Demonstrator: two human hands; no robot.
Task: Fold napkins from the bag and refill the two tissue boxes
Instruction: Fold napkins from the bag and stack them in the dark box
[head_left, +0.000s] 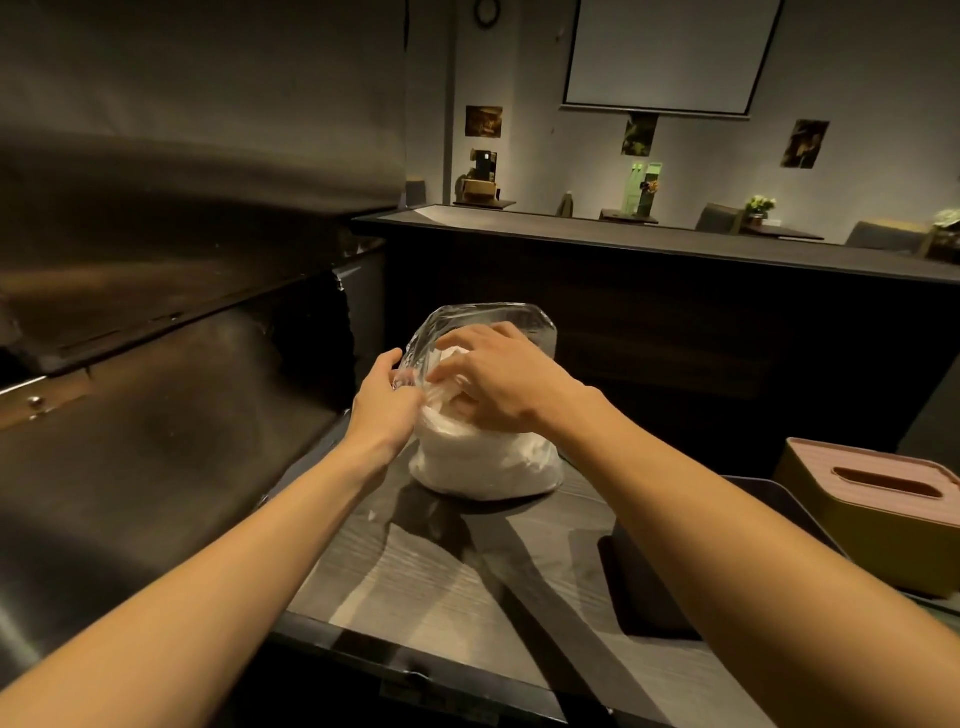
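A clear plastic bag (485, 462) full of white napkins stands on the dark wooden table (441, 587) ahead of me. My left hand (382, 402) grips the bag's open rim on its left side. My right hand (504, 387) reaches into the mouth of the bag, fingers curled down onto the napkins; I cannot see whether they pinch one. One tissue box (878, 514), yellow with a pink slotted lid, sits at the right edge of the view. A second box is not in view.
The tissue box rests on a dark tray (654, 597) at the right. A steel counter (156, 467) runs along the left. A dark raised bar counter (649, 244) stands behind the table, with small items and plants on it.
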